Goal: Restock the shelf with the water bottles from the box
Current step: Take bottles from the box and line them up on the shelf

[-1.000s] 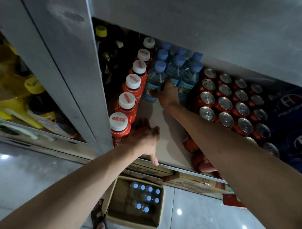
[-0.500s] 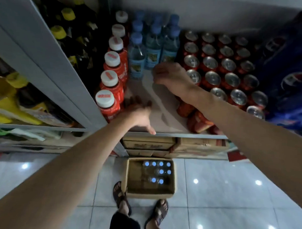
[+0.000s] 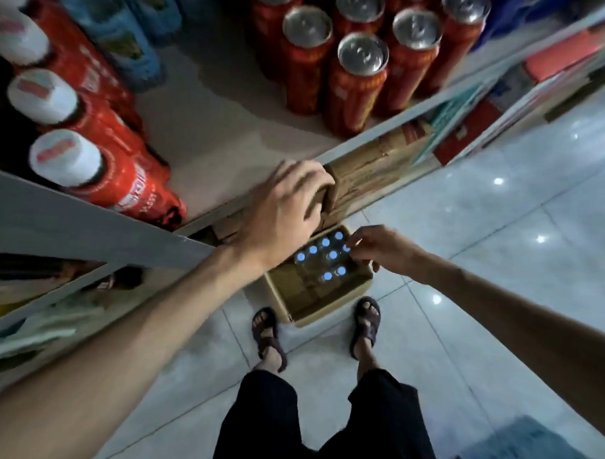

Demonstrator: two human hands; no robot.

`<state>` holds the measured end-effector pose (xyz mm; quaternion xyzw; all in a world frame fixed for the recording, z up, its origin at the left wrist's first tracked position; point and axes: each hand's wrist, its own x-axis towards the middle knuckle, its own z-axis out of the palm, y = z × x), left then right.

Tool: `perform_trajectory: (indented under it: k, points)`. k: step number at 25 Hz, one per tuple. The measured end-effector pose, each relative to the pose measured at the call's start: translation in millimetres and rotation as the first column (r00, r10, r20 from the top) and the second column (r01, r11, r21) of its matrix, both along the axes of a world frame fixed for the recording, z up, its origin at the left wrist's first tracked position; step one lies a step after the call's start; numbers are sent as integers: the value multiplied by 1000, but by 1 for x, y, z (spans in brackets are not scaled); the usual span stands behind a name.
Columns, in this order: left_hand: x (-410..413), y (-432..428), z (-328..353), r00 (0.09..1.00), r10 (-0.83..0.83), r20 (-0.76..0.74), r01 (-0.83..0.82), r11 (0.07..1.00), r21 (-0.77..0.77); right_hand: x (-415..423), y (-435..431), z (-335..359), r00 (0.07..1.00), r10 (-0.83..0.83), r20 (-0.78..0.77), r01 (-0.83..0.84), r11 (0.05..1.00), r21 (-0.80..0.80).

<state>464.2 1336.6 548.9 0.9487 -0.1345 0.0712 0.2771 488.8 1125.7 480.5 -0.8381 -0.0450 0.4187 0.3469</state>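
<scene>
View down from a person's head. A cardboard box point(image 3: 302, 294) sat on the tiled floor between sandalled feet, at six o'clock from the shelf point(image 3: 222, 133) edge. Its water bottles point(image 3: 332, 255) showed only as blue caps in the far half. The right hand point(image 3: 376, 247) reached in from three o'clock, fingertips at a cap. Whether they had pinched it could not be told. The left hand point(image 3: 281, 211) hung by the shelf lip, fingers loosely curled, holding nothing visible.

This looked like the pick-up step. Next would come a firm grip on a bottle neck and a lift to the bare shelf gap at twelve o'clock, between red bottles point(image 3: 100, 174) and cans point(image 3: 362, 53). The bottle bodies were hidden, and the left hand covered the box's ten o'clock corner.
</scene>
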Motion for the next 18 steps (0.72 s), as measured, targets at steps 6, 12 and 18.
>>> perform_trajectory:
  k: [6,12,18]
  points:
    - [-35,-10,-175,637,121,-761,-130,990,49,-50,-9,-155,964,-233,-127,223,971,-91]
    - [-65,-9,-414,137,344,-929,-441,861,254,-77,-23,-351,927,-351,-133,329,930,-165]
    - [-121,-7,-591,-20,437,-899,-582,726,365,-108,-16,-527,989,-90,114,121,942,-312]
